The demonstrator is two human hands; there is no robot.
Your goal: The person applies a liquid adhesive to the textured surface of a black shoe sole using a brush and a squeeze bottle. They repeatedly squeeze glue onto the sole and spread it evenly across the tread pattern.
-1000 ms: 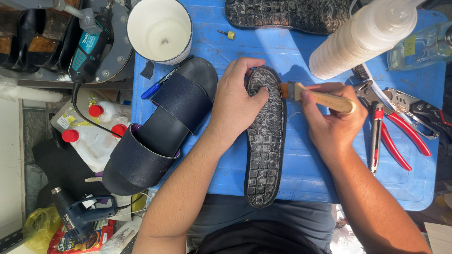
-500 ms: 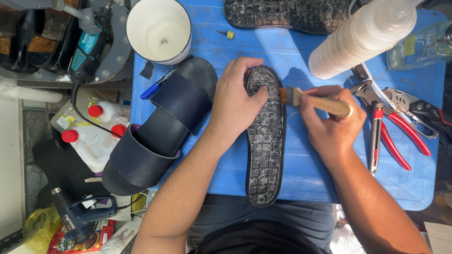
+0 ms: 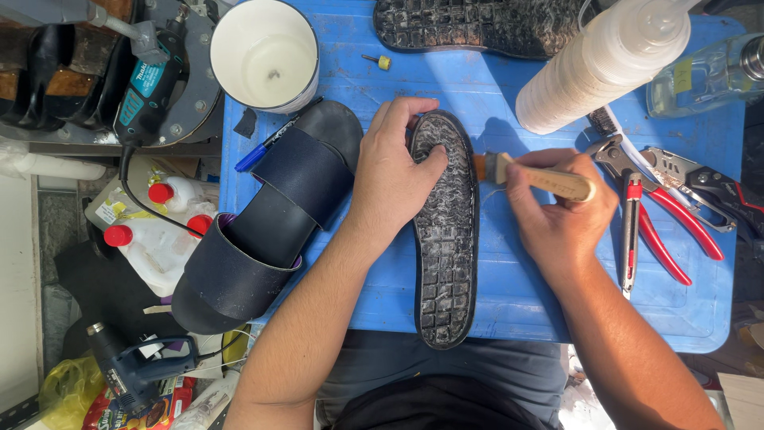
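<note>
A black shoe sole [image 3: 447,239] with a gridded tread, wet and shiny, lies lengthwise on the blue plastic lid [image 3: 525,295]. My left hand [image 3: 394,171] presses on its upper left edge, thumb on the tread. My right hand [image 3: 561,211] grips a wooden-handled brush [image 3: 537,179]; its bristles touch the sole's right edge. A dark navy two-strap sandal [image 3: 263,219] lies to the left of my left hand.
A white cup [image 3: 267,56] stands at the back left, a second sole [image 3: 485,28] at the back, a ribbed white bottle [image 3: 597,60] at the back right. Red-handled pliers [image 3: 660,215] lie right. A blue pen [image 3: 259,151], power tool [image 3: 147,87] and red-capped bottles [image 3: 163,231] sit left.
The brush has shifted slightly along the sole's right edge near the toe. My left hand has stayed pressed on the sole.
</note>
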